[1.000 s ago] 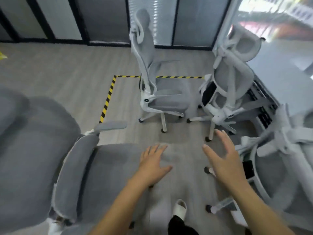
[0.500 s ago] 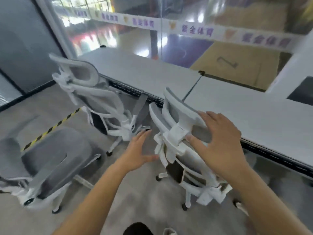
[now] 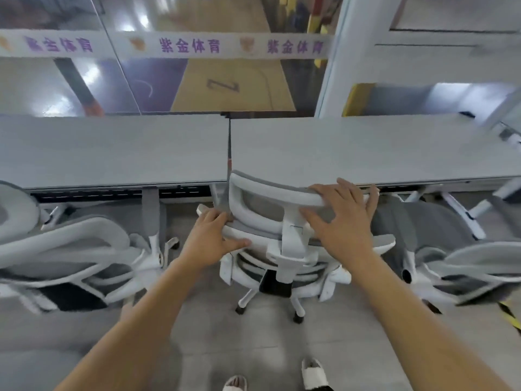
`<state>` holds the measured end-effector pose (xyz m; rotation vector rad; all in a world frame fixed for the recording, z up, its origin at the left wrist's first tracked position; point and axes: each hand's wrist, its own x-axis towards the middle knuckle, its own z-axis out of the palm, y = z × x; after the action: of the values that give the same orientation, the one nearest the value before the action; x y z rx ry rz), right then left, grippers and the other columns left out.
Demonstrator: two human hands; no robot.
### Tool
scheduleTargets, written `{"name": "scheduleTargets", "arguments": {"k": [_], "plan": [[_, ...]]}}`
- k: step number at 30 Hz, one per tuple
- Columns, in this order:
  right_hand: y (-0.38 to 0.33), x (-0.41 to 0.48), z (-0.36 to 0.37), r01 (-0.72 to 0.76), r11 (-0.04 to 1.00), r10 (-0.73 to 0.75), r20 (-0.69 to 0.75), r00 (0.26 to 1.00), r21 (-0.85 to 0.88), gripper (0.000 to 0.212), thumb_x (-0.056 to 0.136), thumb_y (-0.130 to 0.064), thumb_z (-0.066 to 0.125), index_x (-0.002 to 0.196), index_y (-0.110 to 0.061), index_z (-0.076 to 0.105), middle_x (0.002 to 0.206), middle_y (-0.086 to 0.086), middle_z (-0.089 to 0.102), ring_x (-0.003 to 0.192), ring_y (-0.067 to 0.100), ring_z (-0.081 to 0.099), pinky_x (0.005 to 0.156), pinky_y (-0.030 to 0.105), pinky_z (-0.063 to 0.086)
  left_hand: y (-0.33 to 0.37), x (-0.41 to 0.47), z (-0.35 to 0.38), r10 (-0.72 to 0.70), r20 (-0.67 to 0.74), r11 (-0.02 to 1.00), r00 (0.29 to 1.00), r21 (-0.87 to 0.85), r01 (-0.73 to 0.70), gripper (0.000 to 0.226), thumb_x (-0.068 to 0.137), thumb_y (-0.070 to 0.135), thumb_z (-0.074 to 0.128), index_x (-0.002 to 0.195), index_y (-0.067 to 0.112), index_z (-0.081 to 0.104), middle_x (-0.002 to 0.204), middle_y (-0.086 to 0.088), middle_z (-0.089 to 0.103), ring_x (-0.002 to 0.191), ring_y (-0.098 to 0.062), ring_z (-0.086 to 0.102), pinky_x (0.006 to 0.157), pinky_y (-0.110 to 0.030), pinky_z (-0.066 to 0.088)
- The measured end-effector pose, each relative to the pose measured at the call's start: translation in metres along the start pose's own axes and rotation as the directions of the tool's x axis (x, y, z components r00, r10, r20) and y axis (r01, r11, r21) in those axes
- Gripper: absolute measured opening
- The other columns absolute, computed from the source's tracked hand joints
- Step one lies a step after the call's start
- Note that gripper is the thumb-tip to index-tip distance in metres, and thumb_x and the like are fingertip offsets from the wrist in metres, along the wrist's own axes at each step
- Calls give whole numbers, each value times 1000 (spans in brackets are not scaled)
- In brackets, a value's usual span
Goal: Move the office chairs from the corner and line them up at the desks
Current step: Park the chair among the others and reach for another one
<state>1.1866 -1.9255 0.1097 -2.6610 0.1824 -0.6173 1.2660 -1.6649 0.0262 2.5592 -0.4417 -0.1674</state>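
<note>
A grey-and-white office chair point(image 3: 284, 244) stands with its back to me, right in front of the seam between two grey desks point(image 3: 366, 148). My left hand point(image 3: 210, 238) grips the left top edge of its backrest. My right hand point(image 3: 338, 221) lies over the right side of its headrest, fingers curled around the rim. The chair's seat is mostly hidden under the desk edge. A second chair point(image 3: 76, 258) stands at the left desk point(image 3: 112, 150), and a third chair point(image 3: 456, 249) is on the right, turned sideways.
A glass wall with a white lettered strip point(image 3: 180, 46) runs behind the desks. A white pillar point(image 3: 338, 57) rises at the back right. Yellow-black floor tape point(image 3: 510, 317) shows at the right edge. My slippered feet point(image 3: 313, 373) stand on grey floor behind the chair.
The view swung from the corner chairs to face the desks. Both hands went from empty and open to gripping the middle chair, which now faces the desks squarely.
</note>
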Motion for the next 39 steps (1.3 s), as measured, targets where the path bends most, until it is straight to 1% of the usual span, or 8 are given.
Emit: {"name": "scheduleTargets", "arguments": {"k": [4,8,11,14,18,21,27,39], "plan": [[-14,-25,-6,-21,1000,22,-22,1000,23,43,81,-58,57,114,-33,67,116,-13,63,125,14,44,116,52,-1,-6,-33,0,-8,-48,999,999,-51,5,71,71,69,69,124,24,54,124,10,42,129,-13,30,93,-30,34],[-33,-70,-9,36,999,-35,-65,997,17,55,85,-54,59,135,-32,54,146,-8,46,145,16,24,117,56,1,-23,-80,2,-6,-133,998,991,-67,-3,76,58,82,63,108,24,60,111,13,44,114,-10,38,85,-28,36],[-26,-132,-14,-138,958,182,-160,970,251,70,82,-55,61,144,-29,41,158,-5,26,148,17,15,118,55,11,-34,-119,6,18,-231,996,973,-82,-37,74,58,80,66,102,22,63,109,15,47,108,-6,39,85,-24,38],[19,-195,-10,-345,883,372,-27,928,319,71,78,-64,57,139,-30,45,155,-13,27,147,14,16,114,57,25,-41,-153,9,-4,-272,997,962,-75,-17,72,57,80,64,100,23,63,114,15,49,109,-11,45,88,-26,43],[56,-226,2,-190,962,168,125,978,195,55,76,-59,59,122,-28,62,136,-4,53,144,25,22,116,38,23,-45,-186,11,-34,-250,998,968,-69,17,72,57,83,63,100,25,64,115,9,53,119,-22,51,98,-44,46],[64,-231,-7,-91,987,73,137,988,132,52,76,-58,59,110,-22,71,115,-4,64,129,36,44,115,20,19,-38,-209,11,-38,-263,998,964,-53,25,71,56,79,65,98,22,67,112,9,54,117,-23,53,99,-39,44],[59,-245,-23,-10,1000,5,184,983,27,55,73,-64,57,105,-23,74,106,-7,68,122,31,49,111,12,18,-33,-261,8,-137,-233,990,963,-66,125,74,51,89,59,98,32,64,110,17,49,109,-15,49,80,-33,50],[-3,-278,-7,26,996,-38,154,987,83,50,74,-61,63,105,-23,74,106,-6,67,119,29,48,110,12,18,-90,-300,-15,-125,-284,990,951,-92,102,82,57,90,55,98,20,66,110,9,50,113,-27,52,92,-35,41]]}}
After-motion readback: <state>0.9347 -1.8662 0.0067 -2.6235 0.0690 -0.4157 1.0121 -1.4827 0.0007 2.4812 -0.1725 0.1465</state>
